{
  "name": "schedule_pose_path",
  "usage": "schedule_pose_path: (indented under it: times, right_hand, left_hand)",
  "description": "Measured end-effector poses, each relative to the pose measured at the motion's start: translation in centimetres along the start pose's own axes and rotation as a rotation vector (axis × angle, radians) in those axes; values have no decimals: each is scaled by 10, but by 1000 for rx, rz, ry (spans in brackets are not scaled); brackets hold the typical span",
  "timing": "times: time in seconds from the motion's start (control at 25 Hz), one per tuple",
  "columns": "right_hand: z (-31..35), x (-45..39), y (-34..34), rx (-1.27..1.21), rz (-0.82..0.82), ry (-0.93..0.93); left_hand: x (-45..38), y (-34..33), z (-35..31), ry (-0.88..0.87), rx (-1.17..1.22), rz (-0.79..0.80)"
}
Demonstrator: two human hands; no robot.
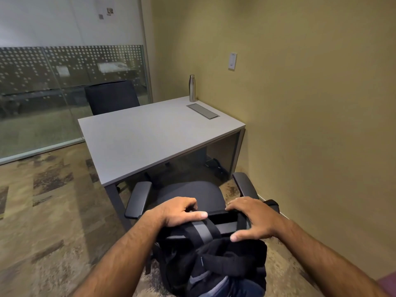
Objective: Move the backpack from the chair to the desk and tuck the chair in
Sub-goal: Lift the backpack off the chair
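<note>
The left hand (180, 212) rests on the top edge of the chair (192, 198) backrest, fingers curled over the front of the edge and thumb lying flat along it; it is closed on the backrest. The right hand (250, 219) sits on the same edge further right, fingers draped forward over the rim and thumb spread low toward the backpack (212, 260); it is half closed, and whether it also pinches a backpack strap cannot be told. The backpack lies directly below and behind both hands, on the near side of the backrest, straps uppermost, its long axis running roughly vertical; whether it hangs from the backrest or rests against the person cannot be told. Both hands are about equally near it. The chair seat faces away, toward the desk (150, 133), which lies straight ahead beyond the seat. The desk top carries a metal bottle (192, 88) and a flush cable hatch (202, 111), both at the far right by the wall. The coming move therefore appears to run up and forward: lift the backpack over the backrest and seat onto the bare near portion of the desk, well apart from the bottle.
</note>
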State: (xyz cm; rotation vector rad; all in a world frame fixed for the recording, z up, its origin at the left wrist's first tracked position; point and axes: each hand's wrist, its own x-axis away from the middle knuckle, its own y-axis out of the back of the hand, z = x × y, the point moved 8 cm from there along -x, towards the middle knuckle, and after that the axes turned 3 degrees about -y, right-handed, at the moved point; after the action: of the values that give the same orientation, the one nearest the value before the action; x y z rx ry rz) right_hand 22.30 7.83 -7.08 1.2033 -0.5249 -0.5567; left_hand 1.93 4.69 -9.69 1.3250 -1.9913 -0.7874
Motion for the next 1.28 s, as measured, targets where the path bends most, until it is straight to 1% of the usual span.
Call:
schedule_pose_path:
  times: [0.08, 0.16, 0.24, 0.32, 0.48, 0.64, 0.72, 0.84, 0.96, 1.08, 1.2, 1.28]
  right_hand:
    - [3, 3, -2, 55, 51, -3]
    - [7, 2, -3, 133, 101, -62]
    - [19, -4, -5, 238, 155, -100]
    - [39, -12, -7, 288, 162, -69]
    - [72, -25, -10, 137, 123, 2]
    - [93, -32, -8, 64, 94, 77]
    - [104, -33, -14, 77, 87, 141]
    - [110, -28, -24, 171, 83, 218]
    - [105, -21, -25, 199, 106, 203]
    - [103, -21, -22, 247, 92, 168]
    - [105, -22, -22, 271, 86, 138]
    - [106, -22, -20, 255, 70, 115]
  left_hand:
    - [-1, 3, 3, -26, 22, 8]
    - [-4, 7, 10, -8, 68, 2]
    - [-8, 10, 15, 12, 65, -19]
    - [-10, 13, 21, 29, 58, -40]
    - [-7, 16, 32, 43, 83, -73]
    - [-7, 18, 36, 27, 47, -86]
    - [-8, 18, 36, 19, 44, -71]
    - [-9, 15, 35, 13, 42, -14]
    - [-10, 13, 33, -12, 30, 37]
    - [-7, 23, 40, -54, -51, 39]
    - [-2, 36, 60, -16, -223, 51]
    - [4, 42, 71, 2, -253, 47]
